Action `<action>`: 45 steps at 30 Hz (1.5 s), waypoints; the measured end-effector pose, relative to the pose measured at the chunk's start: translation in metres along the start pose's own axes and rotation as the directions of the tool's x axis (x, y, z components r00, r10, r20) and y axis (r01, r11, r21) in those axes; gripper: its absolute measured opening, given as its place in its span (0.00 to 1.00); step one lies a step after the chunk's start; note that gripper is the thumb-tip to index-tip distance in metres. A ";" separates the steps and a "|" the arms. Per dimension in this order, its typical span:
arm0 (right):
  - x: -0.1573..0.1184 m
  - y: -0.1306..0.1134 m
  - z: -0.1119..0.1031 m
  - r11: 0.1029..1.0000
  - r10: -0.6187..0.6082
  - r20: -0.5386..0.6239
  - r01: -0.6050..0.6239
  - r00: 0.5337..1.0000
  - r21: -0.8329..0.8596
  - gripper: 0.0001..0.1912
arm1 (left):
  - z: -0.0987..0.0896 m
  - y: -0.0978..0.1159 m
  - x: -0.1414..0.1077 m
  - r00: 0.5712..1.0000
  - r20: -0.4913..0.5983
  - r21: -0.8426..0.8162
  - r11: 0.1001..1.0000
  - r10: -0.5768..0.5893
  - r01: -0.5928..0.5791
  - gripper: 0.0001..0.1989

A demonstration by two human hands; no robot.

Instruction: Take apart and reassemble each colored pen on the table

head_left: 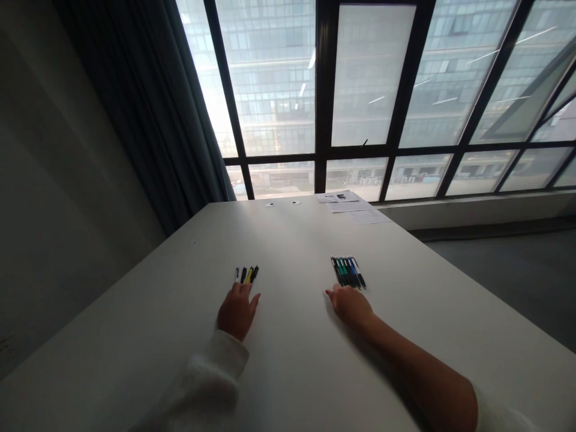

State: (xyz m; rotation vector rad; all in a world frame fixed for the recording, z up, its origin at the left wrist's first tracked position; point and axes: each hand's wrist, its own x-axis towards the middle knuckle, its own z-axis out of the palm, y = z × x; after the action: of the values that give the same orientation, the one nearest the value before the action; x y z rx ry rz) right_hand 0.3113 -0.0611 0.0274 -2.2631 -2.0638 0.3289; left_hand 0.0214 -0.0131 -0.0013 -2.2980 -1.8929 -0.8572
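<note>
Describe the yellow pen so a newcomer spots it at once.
On the white table, find the left hand. Showing just beyond it is a small group of pens. The yellow pen lies between two dark ones, the only yellow in the group.

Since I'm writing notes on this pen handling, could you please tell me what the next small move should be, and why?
Perhaps the left hand should nudge the left group of pens closer together: gaps show between some, and that hand covers their near ends. The right group of pens lies more tightly side by side.
</note>
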 end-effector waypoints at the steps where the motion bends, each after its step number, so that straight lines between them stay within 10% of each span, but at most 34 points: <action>1: 0.000 -0.001 0.002 1.000 -0.022 -0.011 0.022 1.000 -0.009 0.21 | -0.001 -0.004 0.001 1.000 0.007 0.041 0.999 -0.004 0.004 0.13; 14: 0.001 -0.005 0.016 0.984 -0.178 -0.083 0.176 0.980 -0.032 0.20 | -0.003 0.000 0.001 0.998 0.062 0.118 0.993 0.020 -0.027 0.13; 26: -0.002 -0.001 0.005 0.904 -0.322 -0.100 0.337 0.941 0.263 0.14 | -0.010 0.020 0.002 0.996 0.061 -0.420 0.907 0.068 -0.036 0.09; 31: 0.002 0.006 -0.030 0.560 -0.132 -0.339 0.352 0.931 0.750 0.29 | -0.055 0.066 0.005 0.982 0.136 -0.695 0.719 0.131 0.000 0.10; 34: -0.010 0.011 -0.062 0.324 -0.131 -0.426 0.445 0.895 0.835 0.21 | -0.092 0.092 0.008 0.979 0.107 -0.751 0.659 0.176 -0.037 0.10; 41: -0.053 0.003 -0.129 0.155 0.087 -0.643 0.627 0.761 0.764 0.12 | -0.143 0.130 0.016 0.963 -0.259 -0.902 0.378 -0.081 -0.210 0.11; 45: -0.063 -0.006 -0.136 0.055 0.083 -0.732 0.731 0.676 0.681 0.11 | -0.150 0.132 0.017 0.949 -0.251 -0.950 0.234 -0.190 -0.204 0.09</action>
State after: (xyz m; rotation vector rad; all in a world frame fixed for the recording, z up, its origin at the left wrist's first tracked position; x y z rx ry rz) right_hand 0.3273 -0.1096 0.1682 -0.7223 -1.1919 0.5697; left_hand 0.0864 -0.0872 0.1732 -2.2202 -1.1939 -2.9005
